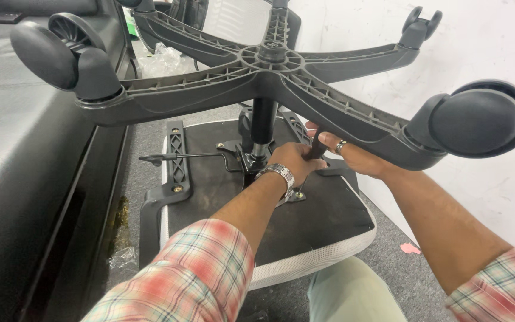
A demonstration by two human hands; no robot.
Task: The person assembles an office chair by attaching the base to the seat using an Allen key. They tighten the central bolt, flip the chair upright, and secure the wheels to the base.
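Blocking both hands (pixel 323 156): chair base (pixel 269 65)

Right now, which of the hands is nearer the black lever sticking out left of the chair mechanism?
Left. The left hand sits beside the lever; the right hand is farther right.

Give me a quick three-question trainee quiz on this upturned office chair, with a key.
1. True or false: the five-star base points up, above the seat underside.
2. What is on the left hand's wrist?
3. The right hand wears: A) a glove B) a ring C) nothing.

Key: 1 true; 2 a metal wristwatch; 3 B.
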